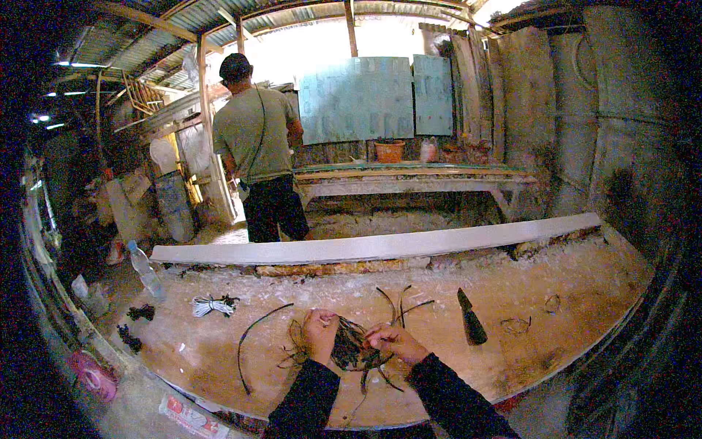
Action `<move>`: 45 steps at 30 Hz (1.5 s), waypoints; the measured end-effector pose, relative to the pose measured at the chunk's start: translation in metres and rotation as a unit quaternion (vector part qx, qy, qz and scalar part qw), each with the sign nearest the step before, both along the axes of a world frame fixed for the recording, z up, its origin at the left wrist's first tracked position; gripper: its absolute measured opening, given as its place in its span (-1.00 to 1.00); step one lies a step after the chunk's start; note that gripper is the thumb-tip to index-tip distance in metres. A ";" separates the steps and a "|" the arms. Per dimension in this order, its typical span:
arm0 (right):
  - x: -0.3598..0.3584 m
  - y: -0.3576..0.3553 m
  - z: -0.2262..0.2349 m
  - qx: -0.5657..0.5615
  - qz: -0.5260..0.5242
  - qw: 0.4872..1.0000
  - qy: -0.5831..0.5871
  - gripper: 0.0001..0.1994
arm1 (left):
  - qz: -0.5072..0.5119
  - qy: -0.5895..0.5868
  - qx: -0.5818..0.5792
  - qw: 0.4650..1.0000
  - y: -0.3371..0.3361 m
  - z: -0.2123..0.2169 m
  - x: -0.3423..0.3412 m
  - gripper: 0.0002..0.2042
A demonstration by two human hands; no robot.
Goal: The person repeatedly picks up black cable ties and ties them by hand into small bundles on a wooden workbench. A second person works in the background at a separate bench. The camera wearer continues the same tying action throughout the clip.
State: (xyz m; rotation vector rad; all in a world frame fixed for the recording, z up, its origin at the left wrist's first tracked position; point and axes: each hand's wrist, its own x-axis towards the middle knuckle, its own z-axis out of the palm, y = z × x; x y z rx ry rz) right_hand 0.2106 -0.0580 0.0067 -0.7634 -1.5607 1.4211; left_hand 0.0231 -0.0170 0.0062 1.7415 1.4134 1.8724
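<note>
My left hand (320,334) and my right hand (395,342) are close together over a wooden workbench (570,329). Both grip a dark tangled bundle of wire-like strands (351,347) held between them. Loose ends of the strands curl out over the bench, one long piece (252,333) arcing to the left and others (402,301) fanning upward behind my hands. Dark sleeves cover both forearms.
A long white board (380,245) lies across the bench's far edge. A dark cone-shaped tool (470,318) lies right of my hands, a small white cord bundle (212,305) and a plastic bottle (146,271) to the left. A person in a green shirt (257,139) stands beyond, facing away.
</note>
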 end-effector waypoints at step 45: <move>0.008 0.024 -0.021 0.050 -0.324 0.942 0.073 -0.87 | -0.150 0.066 -0.042 0.986 -0.014 0.008 0.019 -0.92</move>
